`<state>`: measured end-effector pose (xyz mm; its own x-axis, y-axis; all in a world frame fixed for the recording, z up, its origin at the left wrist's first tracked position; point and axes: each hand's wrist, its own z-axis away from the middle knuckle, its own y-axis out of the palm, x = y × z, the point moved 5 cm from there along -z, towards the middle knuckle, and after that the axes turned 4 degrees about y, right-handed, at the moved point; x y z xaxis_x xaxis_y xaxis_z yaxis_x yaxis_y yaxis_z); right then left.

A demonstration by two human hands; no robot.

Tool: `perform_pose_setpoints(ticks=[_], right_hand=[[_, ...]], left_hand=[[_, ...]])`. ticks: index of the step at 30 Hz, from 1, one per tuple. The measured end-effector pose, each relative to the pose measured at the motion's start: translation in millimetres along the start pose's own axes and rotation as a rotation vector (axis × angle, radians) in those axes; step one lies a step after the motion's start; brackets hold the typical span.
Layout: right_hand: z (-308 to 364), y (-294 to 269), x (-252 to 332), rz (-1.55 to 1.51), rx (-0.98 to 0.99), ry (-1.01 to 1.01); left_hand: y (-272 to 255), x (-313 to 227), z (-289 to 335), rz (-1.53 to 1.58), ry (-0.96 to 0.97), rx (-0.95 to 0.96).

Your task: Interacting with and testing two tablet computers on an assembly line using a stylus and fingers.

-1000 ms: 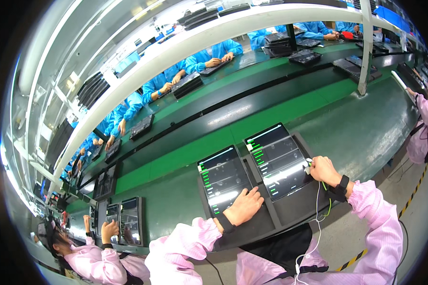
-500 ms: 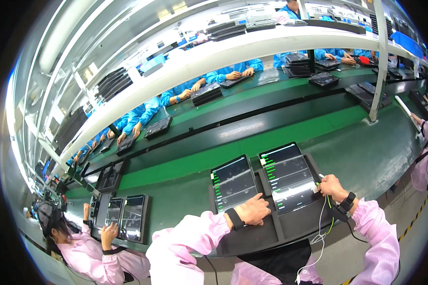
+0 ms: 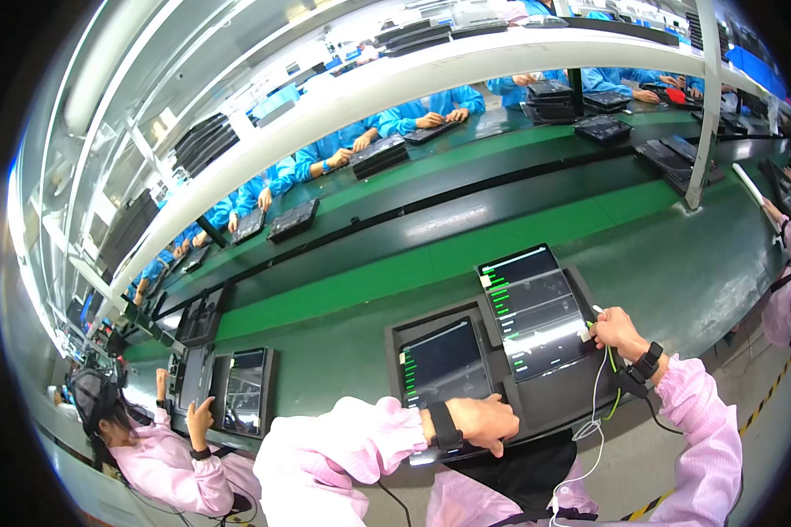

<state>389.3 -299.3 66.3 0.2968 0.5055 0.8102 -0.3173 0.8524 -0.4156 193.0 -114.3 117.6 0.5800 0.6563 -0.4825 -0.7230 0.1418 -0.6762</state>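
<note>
Lower centre: left tablet (image 3: 449, 358) now drawn toward the frame's bottom edge, baring upper rim of tray (image 3: 431, 320); apparently handled apart from right tablet (image 3: 536, 307). Left hand (image 3: 488, 422) across left tablet's lower right, grip indeterminable; right hand (image 3: 618, 333) pinching cables (image 3: 597, 395) at right tablet's right edge.

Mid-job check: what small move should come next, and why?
Perhaps steady the left tablet with the left hand, which lies over its near end: a bare strip of tray shows beyond the tablet's far edge, and the right hand holds the white cable.
</note>
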Motion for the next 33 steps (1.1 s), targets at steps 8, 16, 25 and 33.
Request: perform_pose_setpoints(ticks=[8,16,25,33], right_hand=[[-3.5,-1.7,-1.6,-0.01,0.006,-0.043],[7.5,1.1,4.4,0.112,-0.023,-0.149],[31.2,-22.1,27.6,0.051,-0.027,-0.083],[80.9,-53.8,19.8,0.206,0.085,-0.08]], left_hand=[[-13.5,12.8,-3.3,0.214,-0.074,-0.565],[-35.7,85.8,-22.6,1.197,-0.729,-0.984],[-63.7,47.1,-14.7,1.37,-0.556,-0.978],[-52.1,-11.0,-15.6,1.456,-0.495,-0.77]])
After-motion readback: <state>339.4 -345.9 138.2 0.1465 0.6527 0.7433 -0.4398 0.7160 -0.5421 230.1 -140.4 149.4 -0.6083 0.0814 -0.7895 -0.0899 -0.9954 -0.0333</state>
